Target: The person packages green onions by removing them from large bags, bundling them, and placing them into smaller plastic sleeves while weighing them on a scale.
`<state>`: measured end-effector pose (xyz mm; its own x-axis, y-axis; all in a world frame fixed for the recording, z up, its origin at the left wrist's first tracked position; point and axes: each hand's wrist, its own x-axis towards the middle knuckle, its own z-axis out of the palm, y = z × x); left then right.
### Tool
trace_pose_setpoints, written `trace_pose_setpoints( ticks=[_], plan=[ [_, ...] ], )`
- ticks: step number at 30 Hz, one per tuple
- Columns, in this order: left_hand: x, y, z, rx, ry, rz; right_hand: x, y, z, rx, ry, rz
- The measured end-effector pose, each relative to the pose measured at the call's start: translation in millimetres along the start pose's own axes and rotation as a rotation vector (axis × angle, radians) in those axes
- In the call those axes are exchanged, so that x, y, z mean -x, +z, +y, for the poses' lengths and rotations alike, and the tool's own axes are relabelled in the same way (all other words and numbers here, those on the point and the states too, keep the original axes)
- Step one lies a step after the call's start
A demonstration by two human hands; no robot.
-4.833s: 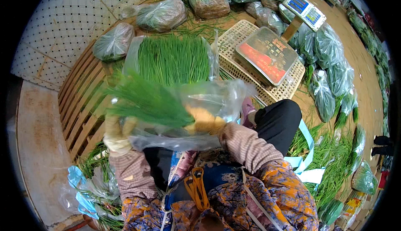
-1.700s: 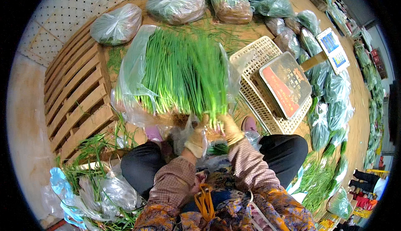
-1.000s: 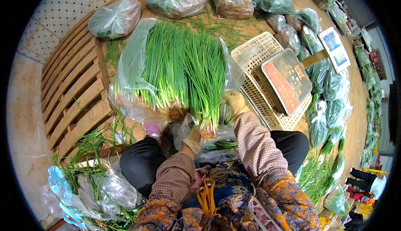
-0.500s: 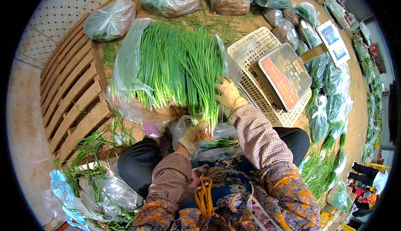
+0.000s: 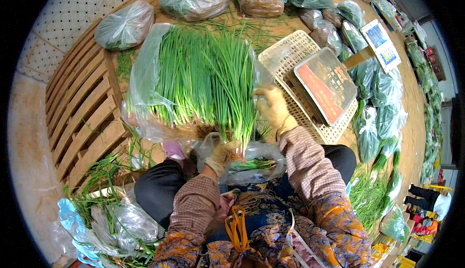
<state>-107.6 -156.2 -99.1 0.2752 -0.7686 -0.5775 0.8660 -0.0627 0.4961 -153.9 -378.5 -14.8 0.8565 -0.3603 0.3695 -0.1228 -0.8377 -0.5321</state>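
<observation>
A broad pile of green scallions (image 5: 189, 74) lies before me, white stems and brown roots toward me. A clear plastic bag (image 5: 151, 55) is spread under and around its left side. At the right part of the pile, my left hand (image 5: 223, 155), in a tan glove, is closed on the root end of a bunch of scallions (image 5: 238, 122). My right hand (image 5: 275, 108), gloved too, hovers just right of the stems, slightly blurred, fingers loosely curved and apart with nothing in them. Below the roots, more greens (image 5: 254, 164) sit in clear plastic at my lap.
Right of the pile, a digital scale (image 5: 327, 86) rests on a cream plastic crate (image 5: 290, 50). Bagged scallions (image 5: 193, 0) line the back and right side. A wooden pallet (image 5: 87, 118) is at left, loose plastic bags (image 5: 135, 219) and scraps at lower left.
My right hand has come off the scallion stems and moved a little to the right, its fingers curling. The left hand stays at the root end. The whole view has shifted slightly.
</observation>
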Motion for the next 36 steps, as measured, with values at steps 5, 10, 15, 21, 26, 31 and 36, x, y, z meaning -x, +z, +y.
trace_pose_setpoints(
  ticks=[5, 10, 15, 21, 26, 31, 36],
  plan=[
    [16, 25, 23, -0.027, -0.051, -0.140, 14, 15, -15, 0.171, 0.148, -0.135],
    [9, 0, 7, 0.032, -0.038, -0.068, 22, 20, -16, 0.135, 0.250, -0.125],
    [20, 21, 12, -0.011, 0.034, -0.051, 20, 8, -15, -0.056, 0.297, -0.086],
    [13, 4, 9, -0.030, -0.012, -0.121, 12, 6, -32, -0.021, 0.271, -0.377],
    [23, 25, 18, 0.031, 0.072, -0.116, 16, 16, -18, 0.209, 0.123, -0.219],
    [16, 19, 15, 0.120, 0.098, -0.026, 32, 26, -2, 0.353, 0.149, -0.138],
    [9, -9, 2, 0.270, 0.160, -0.088, 35, 4, 35, 0.367, 0.516, -0.079]
  ],
)
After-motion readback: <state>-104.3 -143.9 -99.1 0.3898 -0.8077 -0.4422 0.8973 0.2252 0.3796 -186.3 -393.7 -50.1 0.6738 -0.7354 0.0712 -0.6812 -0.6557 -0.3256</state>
